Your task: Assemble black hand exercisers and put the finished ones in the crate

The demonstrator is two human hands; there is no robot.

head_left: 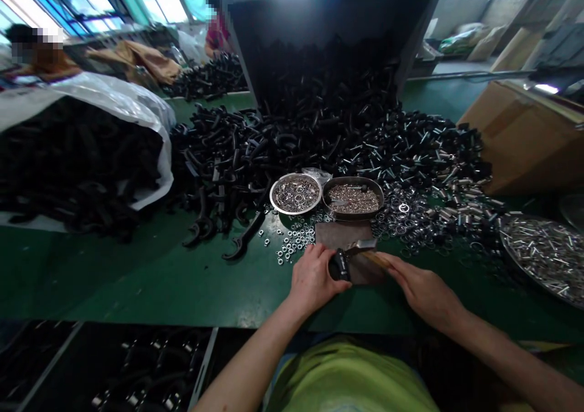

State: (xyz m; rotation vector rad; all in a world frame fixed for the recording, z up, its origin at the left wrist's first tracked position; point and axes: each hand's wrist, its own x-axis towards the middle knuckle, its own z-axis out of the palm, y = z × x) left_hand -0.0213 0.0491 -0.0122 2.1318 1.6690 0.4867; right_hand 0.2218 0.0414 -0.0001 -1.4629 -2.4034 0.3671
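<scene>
A person's left hand (314, 278) grips a black part (343, 266) at a dark pad (326, 233) on a green workbench (182, 290), while the right hand (417, 287) clasps a hammer (376, 258), its head beside the part. Just beyond the pad, a round dish (296, 212) and an oval tin (353, 216) hold small metal pieces. At right, a large tray (510, 257) brims with metal pins; at left, a white bag (114, 89) bulges with black parts. Behind, more spill from a tipped bin (333, 16).
</scene>
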